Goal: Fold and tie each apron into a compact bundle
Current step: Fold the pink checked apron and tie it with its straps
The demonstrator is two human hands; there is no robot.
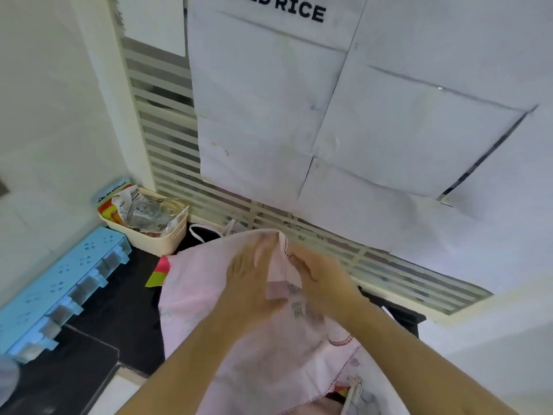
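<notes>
Pink apron (206, 319) lies spread on the black bench (125, 310), right of the cream basket (167, 235). Left hand (254, 283) presses flat on it, fingers straight. Right hand (323, 283) pinches its stitched top edge.

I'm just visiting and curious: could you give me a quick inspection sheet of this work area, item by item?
Surface: dark countertop, partly covered by cloth.
Job's things: pale pink apron with red-stitched edges, spread open, not yet bundled; a white strap lies behind it.
Clutter: cream basket full of wrappers; blue plastic rack; pink and yellow-green item at the apron's edge.
Grippers: left hand lies flat on the apron; right hand pinches its stitched hem.
Cables: nothing seen.
Surroundings: striped glass panel covered with white paper sheets.
</notes>
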